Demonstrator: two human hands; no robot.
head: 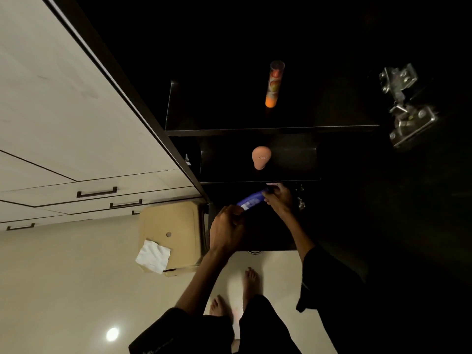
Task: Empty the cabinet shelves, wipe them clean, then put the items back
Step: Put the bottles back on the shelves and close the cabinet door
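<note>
From the head camera, the dark cabinet (270, 129) stood open before the person, its inside almost black. On the upper shelf (270, 128) of that cabinet an orange tube (274, 84) stood upright, alone near the middle. On the shelf below it a pink egg-shaped sponge (260, 157) sat by itself, roughly under the tube. Lower still, at the front of the cabinet, both hands met on a blue tube (251, 200). The left hand (227, 231) had its grip curled round the nearer end, and the right hand (279, 199) pinched the far end with its fingers, so the tube lay tilted between them, just under the sponge's shelf. What the pale bit at the right fingertips was, I could not tell. Left of the cabinet, on the floor, sat a cardboard box (171, 226) touching its side, with a white cloth (153, 255) lying on the box's near corner. Two metal hinges (406, 106) gleamed on the cabinet's right side.
</note>
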